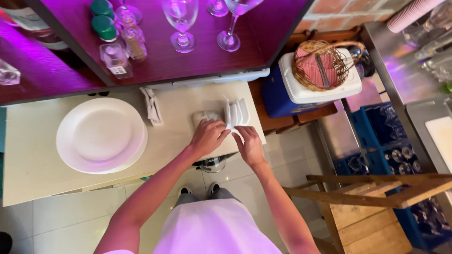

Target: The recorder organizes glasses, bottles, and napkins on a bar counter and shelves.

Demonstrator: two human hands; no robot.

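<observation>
Stack of plates [101, 135] on counter [33, 164], left; folded napkins [237, 113] right of it, both hands [207, 136] [249, 146] on them; another napkin [153, 107] between; wine glasses [181, 23] on shelf [160, 61] behind; basket [322, 66] on cooler [301, 91], right.

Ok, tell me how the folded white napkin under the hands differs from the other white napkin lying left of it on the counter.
The folded white napkin under the hands is fanned into upright pleats, while the other white napkin lies in a narrow bundle. The pleated one is touched by the left hand and the right hand; the bundled one lies untouched. The pleated one sits near the counter's right edge, the bundled one nearer the stack of round white plates. Both are white and rest on the pale counter.
</observation>
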